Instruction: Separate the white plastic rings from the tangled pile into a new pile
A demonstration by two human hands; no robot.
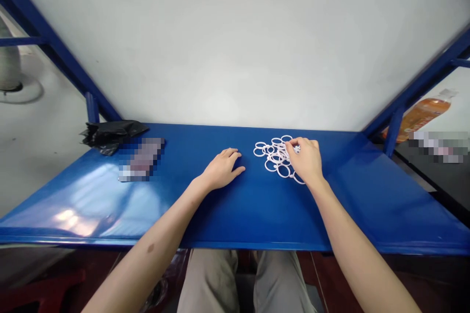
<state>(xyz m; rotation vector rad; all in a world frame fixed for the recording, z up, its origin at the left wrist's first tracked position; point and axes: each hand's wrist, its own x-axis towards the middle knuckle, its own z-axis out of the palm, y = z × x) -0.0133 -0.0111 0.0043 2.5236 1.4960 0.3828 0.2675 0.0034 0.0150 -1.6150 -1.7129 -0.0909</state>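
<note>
A loose heap of thin white rings (272, 165) lies on the blue table (235, 220), right of its middle. Several rings overlap, and small knobs show on some of them. My right hand (305, 160) is over the heap's right side, thumb and fingers pinched together on a white ring. Part of that ring and the rings under the palm are hidden by the hand. To the left of the heap, my left hand (221, 168) rests palm down on the table with its fingers stretched out, holding nothing and apart from the rings.
A crumpled black plastic bag (112, 133) lies at the table's back left, with a blurred flat rectangular item (143, 159) beside it. Blue metal posts (394, 129) rise at both ends before a white wall (235, 49). Beyond the right end is a bottle of orange drink (422, 115).
</note>
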